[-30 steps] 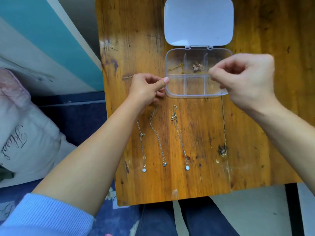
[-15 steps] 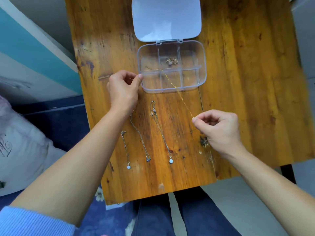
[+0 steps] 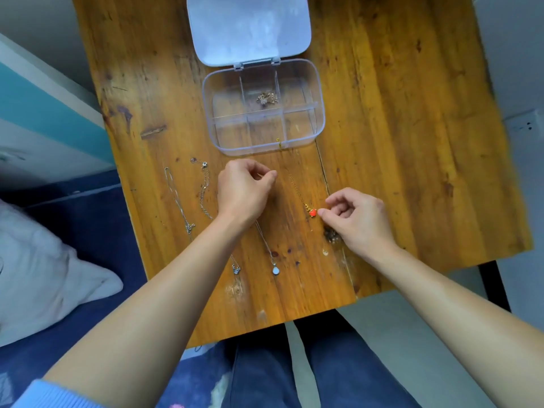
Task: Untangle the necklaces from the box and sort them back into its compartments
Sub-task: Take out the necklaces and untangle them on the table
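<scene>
Gold chain (image 3: pixel 297 187) lies stretched from the box (image 3: pixel 319 92) rim toward me, its red pendant (image 3: pixel 313 212) touching my right hand's (image 3: pixel 357 216) pinched fingertips. My left hand (image 3: pixel 243 191) is curled loosely, seemingly empty. I judge I'm laying this necklace out straight; next comes the tangle (image 3: pixel 267 98) in the far middle compartment.

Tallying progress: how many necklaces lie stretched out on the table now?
4: three silver necklaces, far left, next, and under the left hand; one gold necklace at the right hand. A tangle remains boxed.
</scene>
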{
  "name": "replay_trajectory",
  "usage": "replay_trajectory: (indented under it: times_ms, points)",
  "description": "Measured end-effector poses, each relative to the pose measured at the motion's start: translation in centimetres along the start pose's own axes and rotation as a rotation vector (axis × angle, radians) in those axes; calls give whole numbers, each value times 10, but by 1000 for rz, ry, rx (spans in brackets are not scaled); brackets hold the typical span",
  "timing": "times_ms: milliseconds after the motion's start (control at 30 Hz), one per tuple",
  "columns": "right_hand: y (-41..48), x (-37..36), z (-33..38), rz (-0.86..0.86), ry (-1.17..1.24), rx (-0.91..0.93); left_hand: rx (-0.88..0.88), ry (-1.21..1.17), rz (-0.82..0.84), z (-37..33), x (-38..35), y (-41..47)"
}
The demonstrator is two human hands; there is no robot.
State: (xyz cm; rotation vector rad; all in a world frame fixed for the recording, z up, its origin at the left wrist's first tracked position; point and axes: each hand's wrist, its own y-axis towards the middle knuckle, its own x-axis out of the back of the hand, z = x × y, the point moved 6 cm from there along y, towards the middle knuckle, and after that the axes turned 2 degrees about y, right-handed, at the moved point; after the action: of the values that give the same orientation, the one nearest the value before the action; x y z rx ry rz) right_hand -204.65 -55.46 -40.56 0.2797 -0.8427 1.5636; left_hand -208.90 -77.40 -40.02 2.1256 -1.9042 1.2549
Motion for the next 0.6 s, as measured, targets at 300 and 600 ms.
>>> replay_trajectory:
  times_ms: [300, 600]
  points:
    - [-6, -19, 17, 65, -331, 118, 171, -139, -89, -19, -28, 11]
    - [-44, 1, -20, 121, -172, 8, 210, -463, 145, -13, -18, 5]
